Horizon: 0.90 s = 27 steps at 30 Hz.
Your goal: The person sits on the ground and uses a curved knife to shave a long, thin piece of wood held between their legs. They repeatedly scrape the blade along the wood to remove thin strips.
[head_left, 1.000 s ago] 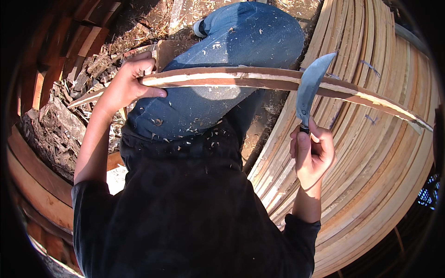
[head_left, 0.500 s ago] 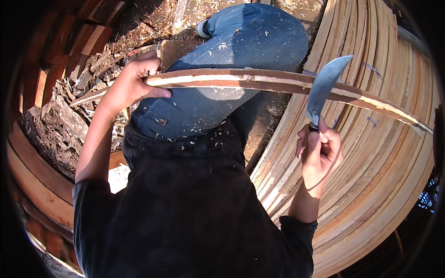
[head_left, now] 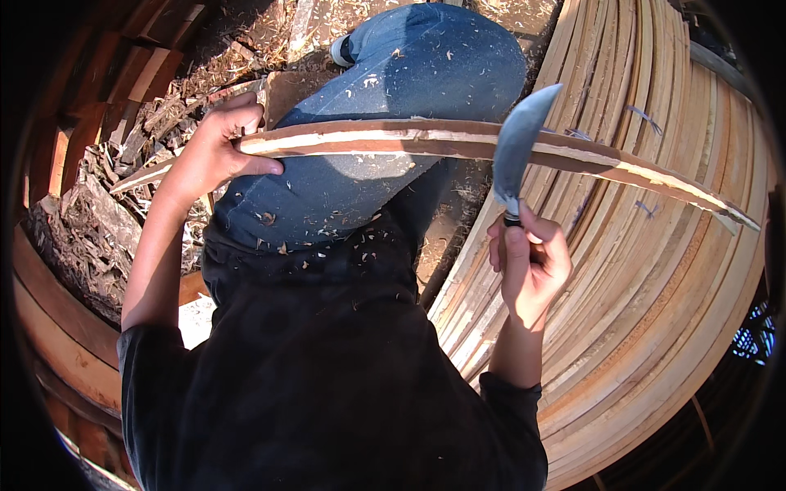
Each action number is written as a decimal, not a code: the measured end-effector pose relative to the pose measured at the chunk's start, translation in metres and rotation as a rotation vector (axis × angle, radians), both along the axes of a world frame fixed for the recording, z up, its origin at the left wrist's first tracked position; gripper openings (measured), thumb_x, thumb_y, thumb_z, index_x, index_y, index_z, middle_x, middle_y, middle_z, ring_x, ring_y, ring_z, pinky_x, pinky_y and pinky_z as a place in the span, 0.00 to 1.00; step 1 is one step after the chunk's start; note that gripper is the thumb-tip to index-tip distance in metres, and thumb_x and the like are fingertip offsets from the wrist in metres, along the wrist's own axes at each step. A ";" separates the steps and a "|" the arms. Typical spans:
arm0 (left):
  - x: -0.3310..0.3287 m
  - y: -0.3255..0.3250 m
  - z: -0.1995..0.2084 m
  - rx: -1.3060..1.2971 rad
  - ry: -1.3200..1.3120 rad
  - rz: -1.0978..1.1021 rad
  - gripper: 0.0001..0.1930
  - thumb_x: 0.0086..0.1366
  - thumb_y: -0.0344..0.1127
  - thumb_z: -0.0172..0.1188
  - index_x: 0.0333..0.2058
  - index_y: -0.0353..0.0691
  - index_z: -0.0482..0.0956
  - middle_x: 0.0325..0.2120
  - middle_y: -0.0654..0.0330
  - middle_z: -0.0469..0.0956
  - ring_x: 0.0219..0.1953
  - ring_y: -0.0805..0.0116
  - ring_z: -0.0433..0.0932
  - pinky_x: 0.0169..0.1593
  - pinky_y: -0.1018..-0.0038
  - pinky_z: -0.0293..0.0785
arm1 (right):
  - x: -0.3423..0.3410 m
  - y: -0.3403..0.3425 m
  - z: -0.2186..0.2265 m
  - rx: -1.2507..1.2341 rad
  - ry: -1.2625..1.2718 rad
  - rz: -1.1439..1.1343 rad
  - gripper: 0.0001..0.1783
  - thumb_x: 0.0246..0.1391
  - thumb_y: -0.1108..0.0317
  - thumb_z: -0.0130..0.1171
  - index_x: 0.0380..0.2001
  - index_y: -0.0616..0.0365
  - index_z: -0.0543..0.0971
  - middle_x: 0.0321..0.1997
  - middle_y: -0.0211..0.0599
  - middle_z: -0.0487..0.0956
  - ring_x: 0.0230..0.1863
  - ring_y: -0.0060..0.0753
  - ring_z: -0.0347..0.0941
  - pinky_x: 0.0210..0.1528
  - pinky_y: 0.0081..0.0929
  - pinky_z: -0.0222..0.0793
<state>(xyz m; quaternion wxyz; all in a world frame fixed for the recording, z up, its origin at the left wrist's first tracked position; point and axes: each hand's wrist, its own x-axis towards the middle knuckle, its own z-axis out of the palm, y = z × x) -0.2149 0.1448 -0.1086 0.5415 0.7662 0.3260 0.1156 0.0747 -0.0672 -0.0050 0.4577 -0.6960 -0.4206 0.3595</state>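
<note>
A long wooden strip (head_left: 368,137), brown with a pale rough edge, lies across my thigh in blue jeans and reaches out to the right over stacked wood. My left hand (head_left: 228,146) is closed round the strip near its left end, thumb on the near side. In my right hand (head_left: 532,262) is a knife (head_left: 517,143) with a broad curved steel blade pointing up and a dark handle, mostly hidden by my fingers. The blade crosses over the strip to the right of my knee; whether it touches the wood I cannot tell.
A big stack of pale sawn strips (head_left: 606,327) fills the right side, with bits of thin tie on it. Reddish-brown wood pieces (head_left: 74,155) are piled at the left. Shavings and bark chips (head_left: 98,229) litter the ground, and shavings dot my jeans (head_left: 442,65).
My right hand and the knife have shifted left along the strip. The whole view has slid slightly, and my left hand keeps its hold on the strip.
</note>
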 end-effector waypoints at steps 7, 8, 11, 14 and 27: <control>-0.005 0.008 -0.010 0.052 -0.027 -0.070 0.28 0.38 0.33 0.77 0.22 0.35 0.60 0.24 0.62 0.60 0.29 0.69 0.61 0.35 0.72 0.61 | -0.009 0.006 0.020 0.013 -0.032 -0.278 0.13 0.57 0.81 0.53 0.46 0.65 0.73 0.26 0.38 0.78 0.20 0.14 0.67 0.20 0.11 0.63; -0.003 0.005 -0.007 0.024 0.000 -0.047 0.28 0.38 0.33 0.77 0.21 0.35 0.59 0.24 0.62 0.60 0.29 0.70 0.60 0.34 0.72 0.61 | -0.009 0.009 0.025 0.069 0.092 -0.480 0.13 0.56 0.81 0.53 0.46 0.65 0.73 0.26 0.38 0.78 0.20 0.14 0.68 0.21 0.11 0.63; 0.002 0.008 -0.009 -0.045 0.055 -0.045 0.28 0.39 0.33 0.77 0.21 0.36 0.58 0.24 0.64 0.60 0.29 0.71 0.59 0.33 0.73 0.61 | -0.008 -0.002 0.009 -0.086 -0.041 -0.103 0.13 0.56 0.82 0.54 0.46 0.66 0.73 0.25 0.37 0.77 0.20 0.15 0.68 0.21 0.12 0.65; -0.004 0.004 -0.010 0.038 -0.034 -0.053 0.29 0.38 0.34 0.77 0.21 0.36 0.57 0.24 0.64 0.60 0.29 0.71 0.59 0.34 0.74 0.61 | 0.001 -0.001 0.015 -0.086 -0.105 -0.077 0.13 0.55 0.81 0.55 0.45 0.66 0.73 0.24 0.36 0.78 0.21 0.14 0.69 0.22 0.12 0.65; -0.004 0.006 -0.005 0.033 0.031 -0.063 0.26 0.39 0.36 0.77 0.26 0.34 0.65 0.25 0.62 0.63 0.31 0.70 0.62 0.38 0.74 0.63 | -0.009 0.001 0.007 0.210 0.543 -0.303 0.13 0.62 0.75 0.49 0.49 0.62 0.68 0.24 0.44 0.76 0.13 0.18 0.63 0.16 0.15 0.60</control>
